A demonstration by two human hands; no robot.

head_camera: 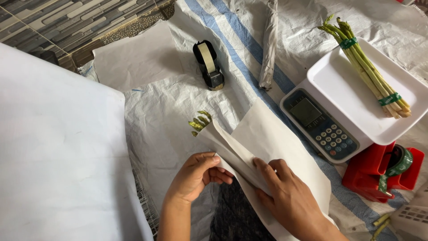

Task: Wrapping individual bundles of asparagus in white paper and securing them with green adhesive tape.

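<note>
A sheet of white paper (pixel 276 143) is partly rolled around a bundle of asparagus, whose green tips (pixel 199 121) stick out at the upper left end. My left hand (pixel 196 174) pinches the rolled edge of the paper from the left with thumb and fingers. My right hand (pixel 290 196) lies flat on the roll, pressing it down. Both hands rest on a white woven cloth with blue stripes (pixel 169 111).
A black tape dispenser (pixel 208 64) stands behind the roll. A finished paper-wrapped bundle (pixel 269 44) lies further back. A digital scale (pixel 321 125) at right carries a banded asparagus bunch (pixel 370 71) on its white tray. A red tape dispenser (pixel 383 172) sits lower right. Large white sheets (pixel 58 147) lie at left.
</note>
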